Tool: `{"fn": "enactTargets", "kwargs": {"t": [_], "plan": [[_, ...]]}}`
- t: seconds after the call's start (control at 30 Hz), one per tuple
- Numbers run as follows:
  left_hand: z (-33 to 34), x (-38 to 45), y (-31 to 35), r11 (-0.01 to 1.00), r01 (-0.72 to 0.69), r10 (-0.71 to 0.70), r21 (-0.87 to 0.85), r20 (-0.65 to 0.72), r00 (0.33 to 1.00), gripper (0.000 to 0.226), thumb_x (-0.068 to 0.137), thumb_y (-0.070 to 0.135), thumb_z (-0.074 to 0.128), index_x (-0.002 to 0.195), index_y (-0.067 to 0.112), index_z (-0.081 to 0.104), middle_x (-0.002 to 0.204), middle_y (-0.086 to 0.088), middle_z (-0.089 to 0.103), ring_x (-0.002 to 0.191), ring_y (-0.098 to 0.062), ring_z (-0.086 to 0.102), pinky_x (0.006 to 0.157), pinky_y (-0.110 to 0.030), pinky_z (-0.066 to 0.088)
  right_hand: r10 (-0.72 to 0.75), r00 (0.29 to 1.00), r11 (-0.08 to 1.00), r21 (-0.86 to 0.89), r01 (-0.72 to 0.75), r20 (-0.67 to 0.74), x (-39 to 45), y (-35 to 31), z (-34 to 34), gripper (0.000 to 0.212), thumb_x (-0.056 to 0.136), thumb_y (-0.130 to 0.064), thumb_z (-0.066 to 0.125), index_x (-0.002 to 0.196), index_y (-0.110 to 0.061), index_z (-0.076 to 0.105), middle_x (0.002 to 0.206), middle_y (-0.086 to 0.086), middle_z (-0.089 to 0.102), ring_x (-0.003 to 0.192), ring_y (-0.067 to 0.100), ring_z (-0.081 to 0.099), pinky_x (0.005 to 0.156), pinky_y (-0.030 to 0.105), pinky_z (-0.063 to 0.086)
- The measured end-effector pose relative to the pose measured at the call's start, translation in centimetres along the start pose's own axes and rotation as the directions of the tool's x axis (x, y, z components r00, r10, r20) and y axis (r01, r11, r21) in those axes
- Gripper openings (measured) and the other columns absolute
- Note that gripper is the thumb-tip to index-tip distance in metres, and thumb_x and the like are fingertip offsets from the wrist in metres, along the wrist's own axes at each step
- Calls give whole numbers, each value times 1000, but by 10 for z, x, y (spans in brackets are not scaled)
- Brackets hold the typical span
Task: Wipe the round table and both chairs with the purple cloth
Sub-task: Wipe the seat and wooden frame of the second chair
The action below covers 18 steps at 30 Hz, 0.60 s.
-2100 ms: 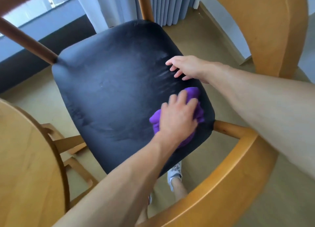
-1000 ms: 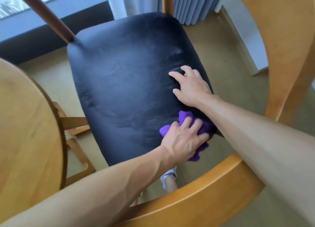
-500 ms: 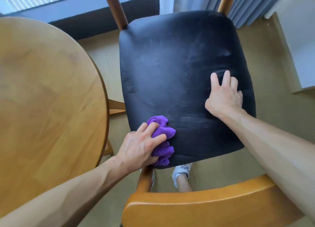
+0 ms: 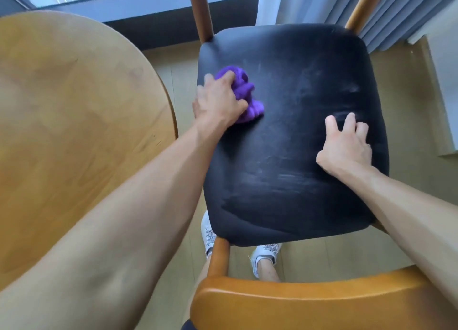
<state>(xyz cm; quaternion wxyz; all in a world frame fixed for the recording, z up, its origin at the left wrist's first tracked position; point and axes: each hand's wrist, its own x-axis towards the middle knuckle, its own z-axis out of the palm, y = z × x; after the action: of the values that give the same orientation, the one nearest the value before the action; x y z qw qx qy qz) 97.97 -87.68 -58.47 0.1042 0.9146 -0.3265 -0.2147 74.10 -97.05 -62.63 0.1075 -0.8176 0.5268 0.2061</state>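
Note:
A wooden chair with a black padded seat (image 4: 292,136) fills the middle of the view; its curved backrest (image 4: 309,302) is nearest me. My left hand (image 4: 218,101) grips a bunched purple cloth (image 4: 244,91) and holds it against the seat's far left part. My right hand (image 4: 347,146) rests on the seat's right side, fingers spread and slightly bent, holding nothing. Faint wipe streaks show on the seat. The round wooden table (image 4: 74,121) lies at the left, close to the seat's edge.
Grey curtains (image 4: 386,9) and a window sill run along the far side. A pale wall base (image 4: 443,86) stands at the right. My feet in white shoes (image 4: 265,253) show on the floor under the seat. Two chair legs rise at the top.
My left hand has swept the cloth from the seat's near left corner to its far left part. The view has swung so the seat now lies straight ahead. My right hand stayed on the seat.

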Motion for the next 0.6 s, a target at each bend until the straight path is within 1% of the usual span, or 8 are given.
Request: {"fn": "enactTargets", "kwargs": {"t": [0.07,0.13,0.23,0.37,0.43,0.5,0.57,0.6], "plan": [[21,-35,-3,996,-47,43,79,57,997,38,74,38,64,107,27,52,112,-11,43,101,-40,53,74,-39,37,-6,1000,1000,-10,6,12,0,-1,-3,69,72,-4,57,130,-25,26,157,19,9,132,38,21,95,57,45],[46,-100,-7,968,-219,206,123,113,972,41,71,43,64,105,28,49,110,-10,43,94,-38,52,65,-36,34,6,1000,1000,-2,-6,20,-1,-3,-6,69,72,-4,58,129,-25,27,156,19,11,130,38,22,93,56,46],[64,-175,-19,897,-433,373,88,376,848,39,71,43,63,104,30,46,108,-4,37,92,-33,51,59,-34,32,-1,1000,1000,-1,1,4,-2,-4,-7,69,71,-5,60,128,-25,28,153,19,14,128,39,24,92,56,47],[37,-130,-22,867,-499,421,4,529,736,39,73,45,67,108,31,55,97,1,41,91,-31,58,64,-34,42,-1,1000,1000,-26,1,-17,-5,-7,-4,71,69,-3,59,129,-23,27,151,20,14,125,39,26,92,57,46],[12,-81,-18,904,-419,413,-84,425,805,43,69,45,65,109,29,60,94,-2,53,91,-32,60,73,-37,52,1,1000,1000,-26,-2,-30,-4,-9,-3,70,68,-2,58,127,-23,27,150,21,15,122,39,26,91,58,46],[-11,-25,-17,938,-315,337,-148,161,928,42,67,41,60,104,23,61,95,-8,57,89,-35,60,77,-39,53,6,999,999,-37,-7,-39,-3,-9,-2,69,68,-3,59,126,-22,27,148,22,17,121,40,27,91,59,46],[-28,28,-23,974,-189,186,-122,-36,982,38,74,36,61,109,21,59,104,-11,52,94,-37,59,80,-38,50,5,999,999,-51,-6,-34,-2,-9,-1,69,68,-4,60,126,-22,27,149,22,16,121,40,27,91,59,46],[-33,46,-26,990,-124,120,-68,-59,991,36,78,34,61,112,22,58,110,-12,49,98,-38,58,83,-40,49,2,1000,999,-50,-4,-29,-1,-8,0,69,68,-4,60,126,-22,26,149,22,16,121,40,27,91,59,46]]}}
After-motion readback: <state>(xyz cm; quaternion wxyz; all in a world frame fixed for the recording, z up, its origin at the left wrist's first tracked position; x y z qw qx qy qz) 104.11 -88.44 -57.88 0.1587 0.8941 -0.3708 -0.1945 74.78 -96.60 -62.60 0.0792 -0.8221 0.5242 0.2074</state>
